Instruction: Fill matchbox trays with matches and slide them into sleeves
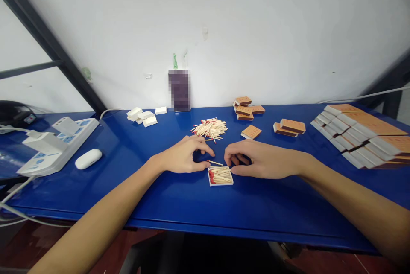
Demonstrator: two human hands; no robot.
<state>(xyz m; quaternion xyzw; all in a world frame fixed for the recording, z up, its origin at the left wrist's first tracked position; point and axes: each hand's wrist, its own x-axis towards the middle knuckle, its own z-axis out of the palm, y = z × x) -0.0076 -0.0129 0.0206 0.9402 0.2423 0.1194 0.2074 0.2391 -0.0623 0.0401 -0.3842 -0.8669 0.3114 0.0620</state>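
Note:
A small white matchbox tray [220, 176] filled with red-tipped matches lies on the blue table [179, 201]. My left hand [184, 155] rests just left of it, thumb and forefinger pinched on a single match [215, 163] that points right over the tray's far edge. My right hand [256, 159] lies at the tray's right corner, fingers curled and touching the tray's edge. A loose pile of matches [209, 128] lies just beyond both hands.
Orange matchbox sleeves [246, 109] lie beyond the pile, with more [289, 127] to the right and rows of stacked boxes [361, 133] at far right. White inner trays [142, 116] sit far left of centre. A white power strip [57, 144] and white earbud case [88, 158] are at left.

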